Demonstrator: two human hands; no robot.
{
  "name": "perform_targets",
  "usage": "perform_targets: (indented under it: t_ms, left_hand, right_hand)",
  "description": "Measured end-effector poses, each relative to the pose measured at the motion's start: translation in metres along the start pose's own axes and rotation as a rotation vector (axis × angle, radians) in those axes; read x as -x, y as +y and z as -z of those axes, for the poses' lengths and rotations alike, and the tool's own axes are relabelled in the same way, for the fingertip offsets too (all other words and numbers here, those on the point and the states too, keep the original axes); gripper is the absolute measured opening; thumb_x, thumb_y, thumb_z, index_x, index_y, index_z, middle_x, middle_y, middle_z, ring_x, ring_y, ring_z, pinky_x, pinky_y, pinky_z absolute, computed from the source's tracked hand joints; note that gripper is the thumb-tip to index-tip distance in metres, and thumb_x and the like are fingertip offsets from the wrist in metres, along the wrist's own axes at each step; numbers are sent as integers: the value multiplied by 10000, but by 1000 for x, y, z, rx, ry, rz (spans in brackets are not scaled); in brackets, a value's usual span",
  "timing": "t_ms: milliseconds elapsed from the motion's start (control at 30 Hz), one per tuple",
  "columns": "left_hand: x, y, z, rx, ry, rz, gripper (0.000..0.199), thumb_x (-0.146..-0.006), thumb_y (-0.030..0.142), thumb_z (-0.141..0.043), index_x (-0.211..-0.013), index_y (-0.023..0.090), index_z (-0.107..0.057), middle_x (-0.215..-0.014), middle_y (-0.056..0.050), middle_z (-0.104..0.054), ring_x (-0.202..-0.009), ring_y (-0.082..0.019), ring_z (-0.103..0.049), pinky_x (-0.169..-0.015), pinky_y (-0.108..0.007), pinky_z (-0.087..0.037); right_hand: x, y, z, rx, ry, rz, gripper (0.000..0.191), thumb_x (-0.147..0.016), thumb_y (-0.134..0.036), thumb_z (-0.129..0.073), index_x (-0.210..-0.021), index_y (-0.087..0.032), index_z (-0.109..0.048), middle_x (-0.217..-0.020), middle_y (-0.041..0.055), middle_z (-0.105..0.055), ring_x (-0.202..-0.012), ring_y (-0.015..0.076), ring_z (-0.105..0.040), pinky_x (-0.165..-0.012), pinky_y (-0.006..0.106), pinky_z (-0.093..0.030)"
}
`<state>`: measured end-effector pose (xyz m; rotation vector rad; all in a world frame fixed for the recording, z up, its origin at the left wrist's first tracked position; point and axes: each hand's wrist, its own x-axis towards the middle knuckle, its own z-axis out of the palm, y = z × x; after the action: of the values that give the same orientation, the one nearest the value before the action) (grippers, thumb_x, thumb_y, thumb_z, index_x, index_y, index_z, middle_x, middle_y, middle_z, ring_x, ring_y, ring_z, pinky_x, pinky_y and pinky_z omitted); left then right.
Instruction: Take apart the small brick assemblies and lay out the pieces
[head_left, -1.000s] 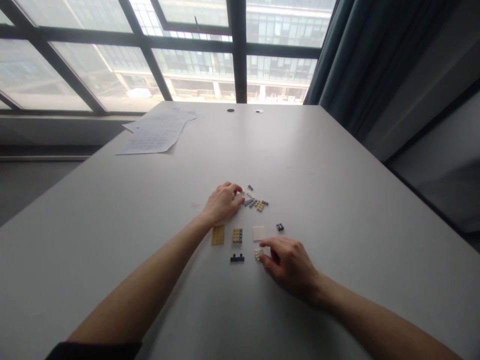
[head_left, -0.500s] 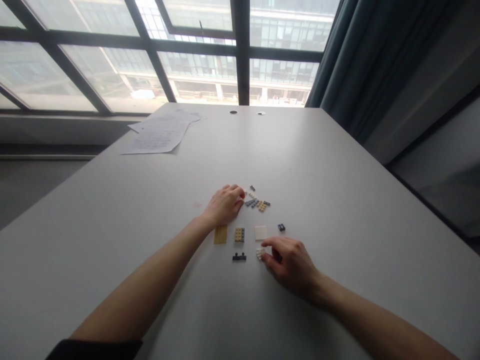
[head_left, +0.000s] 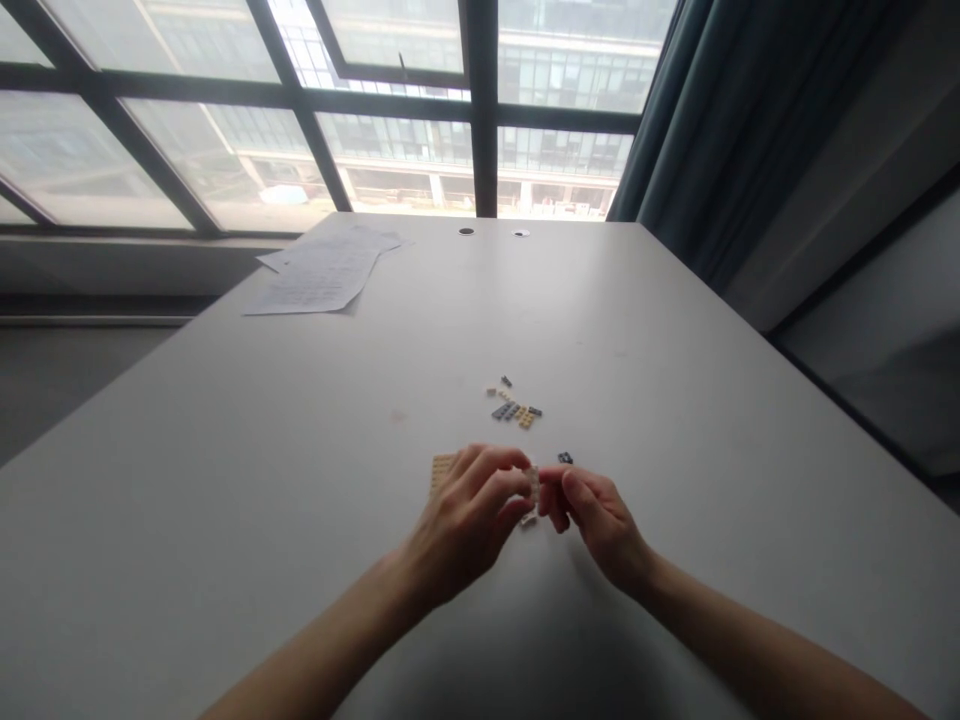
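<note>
Near the middle of the table, my left hand (head_left: pixel 472 515) pinches a small white plate piece (head_left: pixel 533 484) between thumb and fingers. My right hand (head_left: pixel 600 515) is closed just to the right, its fingertips at the piece's edge; whether it grips anything is too small to make out. Below the held piece lies a small white brick (head_left: pixel 529 520). A tan plate (head_left: pixel 440 469) shows partly behind my left hand. A black piece (head_left: pixel 565 458) lies beyond my right fingers. Farther off are grey pieces (head_left: pixel 505 411) and a tan studded piece (head_left: pixel 526 417).
The white table (head_left: pixel 300 420) reaches to the window. Printed papers (head_left: pixel 322 275) lie at its far left. A small dark piece (head_left: pixel 507 381) and a small white piece (head_left: pixel 491 391) sit beyond the grey ones. A dark curtain (head_left: pixel 697 150) hangs at the right.
My left hand has come back from the far pieces to the near ones and covers several of them. My right hand has moved slightly right and turned. A white piece is now raised between the hands.
</note>
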<state>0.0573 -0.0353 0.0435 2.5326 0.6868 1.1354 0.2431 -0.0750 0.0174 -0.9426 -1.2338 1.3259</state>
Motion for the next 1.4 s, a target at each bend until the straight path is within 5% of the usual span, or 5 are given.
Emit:
perform_targets:
  t_ms: [433,733,1133,1400]
  left_hand:
    - [7,9,-7,-30,43,-118,335,-889,108,-545,-1218,173,-526,-1011,-93,-633,-910,-196,-549,-825,-375,-481]
    - [5,8,-6,17,13,-98,299,-862,83,-568,-1143,181,-587,-1026,-84,-669,-912,-194,-566,-819,-363,-482]
    - [7,10,-3,108,178,-117,245,-822,31,-607,-1012,181,-643,-918,-36,-714,-795,-144,-576,-722,-291,-475]
    - [10,9,-7,-28,93,-185,195,-851,57,-565,-954,198,-651,-980,-37,-711,-840,-156,-575,-737,-311,-477]
  right_hand:
    - [6,10,-6,-184,-116,-119,329,-911,-425,-572,-707,-170,-534,-628,-27,-460,-614,112,-417,-606,249,-345]
    - [9,4,-6,-29,24,-88,245,-866,-389,-650,-784,-168,-582,-610,-29,-554,-541,98,-510,-544,224,-417]
    - [8,4,-7,-97,10,-25,301,-819,-463,-685,-877,-169,-648,-651,5,-633,-594,134,-594,-583,261,-497]
    - [6,4,-8,-183,114,-96,215,-747,-330,-775,-878,-196,-669,-744,16,-683,-653,148,-637,-623,278,-539]
